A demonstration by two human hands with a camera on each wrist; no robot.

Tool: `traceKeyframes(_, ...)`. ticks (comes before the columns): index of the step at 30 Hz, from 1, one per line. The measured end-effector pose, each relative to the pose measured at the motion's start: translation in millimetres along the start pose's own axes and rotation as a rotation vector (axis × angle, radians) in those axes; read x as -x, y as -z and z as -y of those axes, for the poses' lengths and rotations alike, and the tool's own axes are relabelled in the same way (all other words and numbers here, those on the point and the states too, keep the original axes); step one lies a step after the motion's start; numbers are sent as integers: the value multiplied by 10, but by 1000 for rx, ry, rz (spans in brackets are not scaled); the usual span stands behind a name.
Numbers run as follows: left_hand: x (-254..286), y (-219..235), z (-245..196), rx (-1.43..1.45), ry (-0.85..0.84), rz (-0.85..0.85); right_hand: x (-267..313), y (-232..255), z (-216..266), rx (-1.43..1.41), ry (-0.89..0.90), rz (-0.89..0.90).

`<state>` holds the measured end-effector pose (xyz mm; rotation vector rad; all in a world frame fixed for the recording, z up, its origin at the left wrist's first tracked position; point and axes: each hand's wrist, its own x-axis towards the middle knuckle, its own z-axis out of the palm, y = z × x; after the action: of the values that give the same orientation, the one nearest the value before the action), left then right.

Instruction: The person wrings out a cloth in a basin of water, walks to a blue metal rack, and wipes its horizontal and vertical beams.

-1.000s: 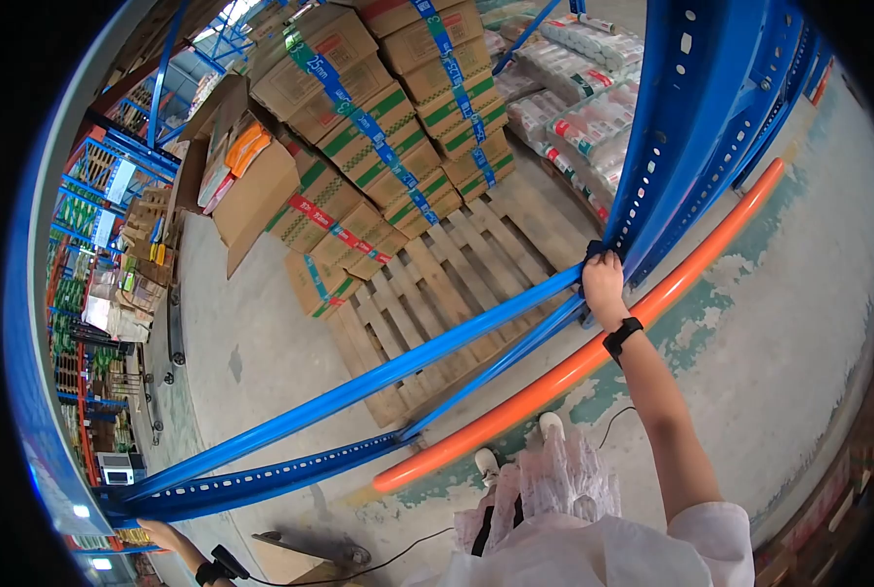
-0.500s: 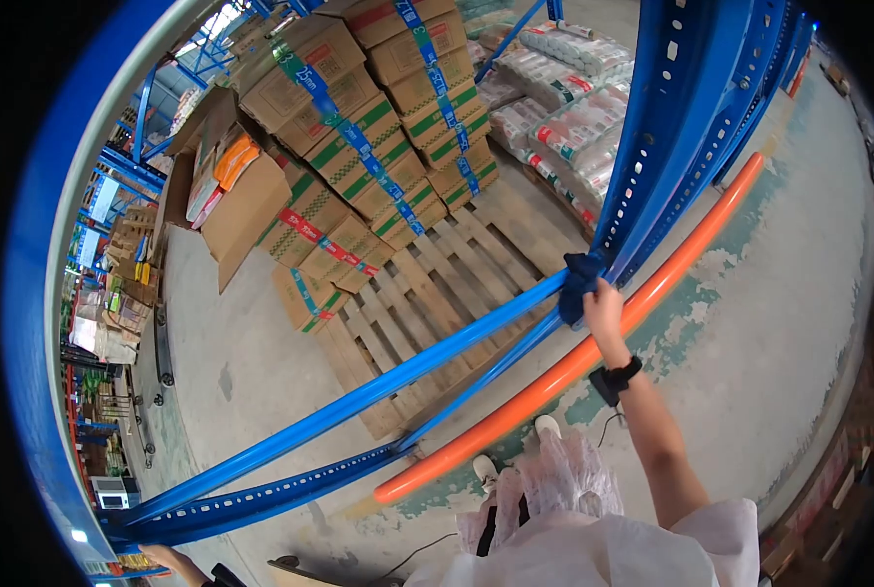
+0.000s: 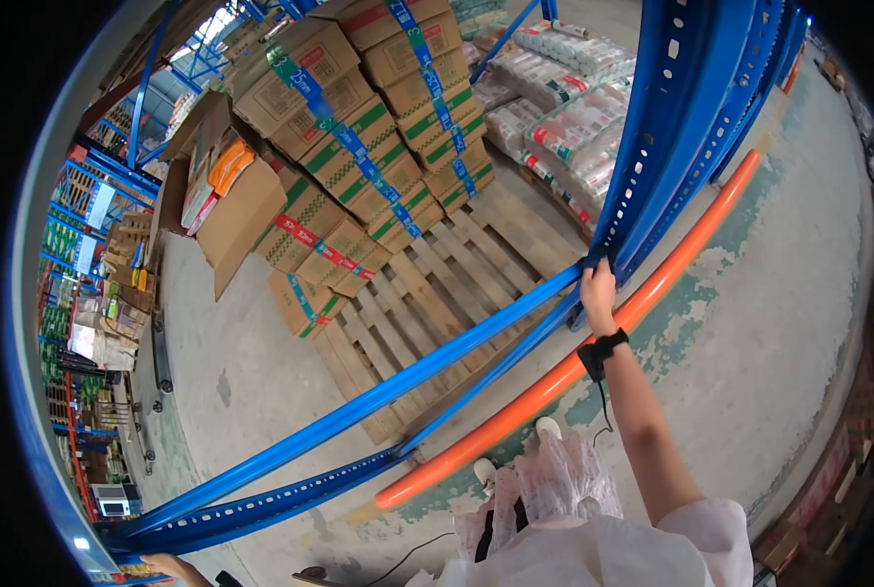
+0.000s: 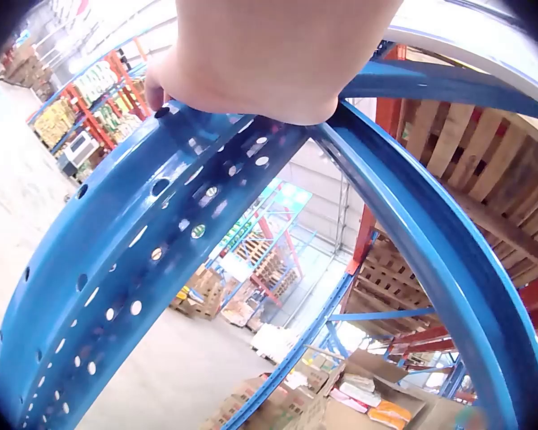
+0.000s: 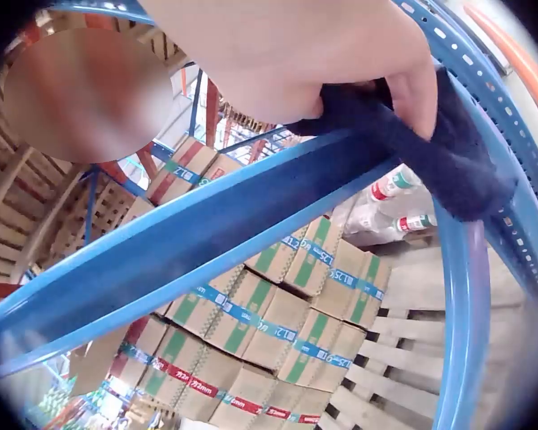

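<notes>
Wristband and trailing cable sit close to the worker, with the white sleeve behind them. Low at the worker's left, the left hand touches the blue frame near its end; its fingers are mostly hidden, so whether they are curled or straight cannot be told. Farther along, the right hand is clamped on a dark cloth, fingers bent over its folds. The cloth lies over the end of the blue beam, at the joint with the perforated upright.

A firm, even press through the cloth would probably suit this corner best, with enough fabric bunched under the fingertips to reach into the channel and around the edges. Bare skin is better kept off the metal rims and punched holes (a loose fold could snag there). The left hand does well to stay light and steady on the frame, and the cable wants to hang free of the beam.

Beyond the frame, a wooden pallet lies on the floor, taped cartons stacked at its far side; an open box and wrapped bags flank the stack.
</notes>
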<state>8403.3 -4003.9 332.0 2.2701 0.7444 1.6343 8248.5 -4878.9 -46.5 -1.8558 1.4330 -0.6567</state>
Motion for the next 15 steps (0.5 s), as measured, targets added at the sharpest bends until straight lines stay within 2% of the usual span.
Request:
traceKeyframes(2,32,-2,-18,2,-11,-10,-120,-54,100,123,-105,111)
traceKeyframes(5,58,3,-98,12,-18,-17,-263,-160,152,220,-191,127)
traceKeyframes(6,81,-10,-120,13,-22,-19,-279,-79,255,233,-238,204)
traceKeyframes(10,81,-6,-198,34,-29,-22,-433,-307,-6,291,-102,42)
traceKeyframes(15,46,-7,-219,49,-42,-29,-417,-252,-142,159,33,53)
